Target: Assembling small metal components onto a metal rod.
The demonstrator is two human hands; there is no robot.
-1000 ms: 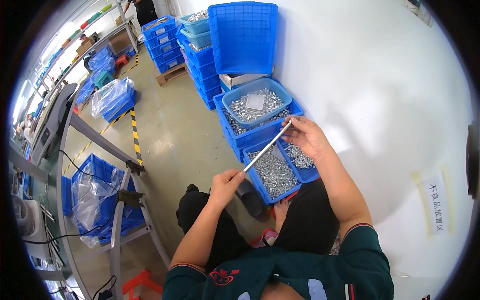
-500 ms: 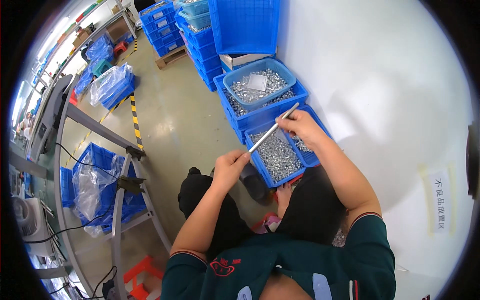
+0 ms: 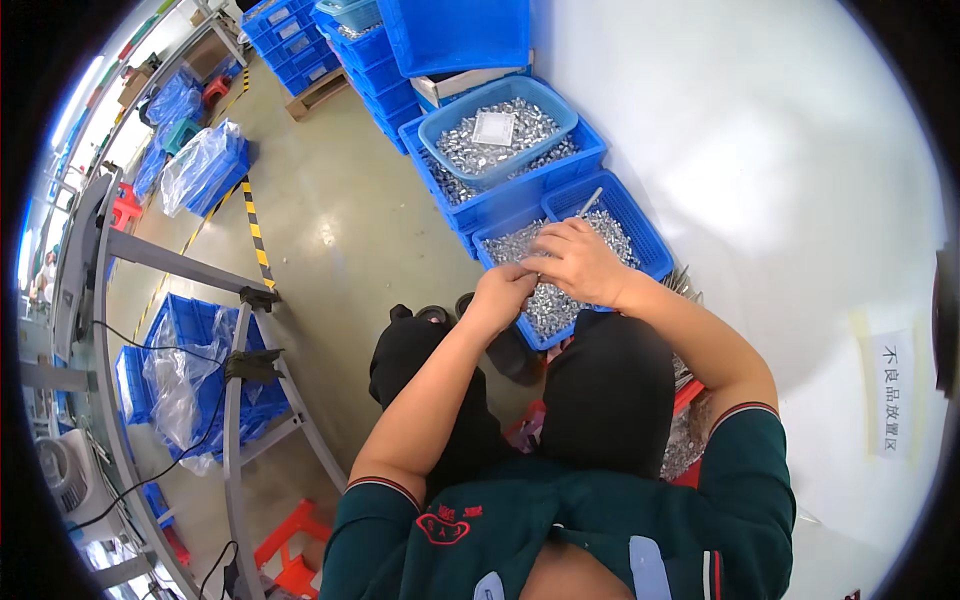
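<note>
My right hand [image 3: 577, 262] grips a thin metal rod [image 3: 590, 201] whose far end sticks up past my fingers. My left hand [image 3: 503, 290] is closed right beside it, fingertips at the rod's near end. Both hands hover over a blue crate [image 3: 652, 243] full of small silver metal parts, which stands on the floor in front of my knees. Behind it a round blue basin [image 3: 450, 113] of the same parts rests on another blue crate [image 3: 522, 194].
Stacks of blue crates [image 3: 370, 60] line the white wall at the back. A grey metal frame [image 3: 240, 370] with cables stands at my left, over bagged blue crates [image 3: 170, 380]. A yellow-black floor stripe [image 3: 255, 230] runs past it. A paper sign [image 3: 890, 395] hangs at right.
My hands have come together and lower over the near crate. The rod, earlier stretched between both hands, now shows only its far end above my right hand.
</note>
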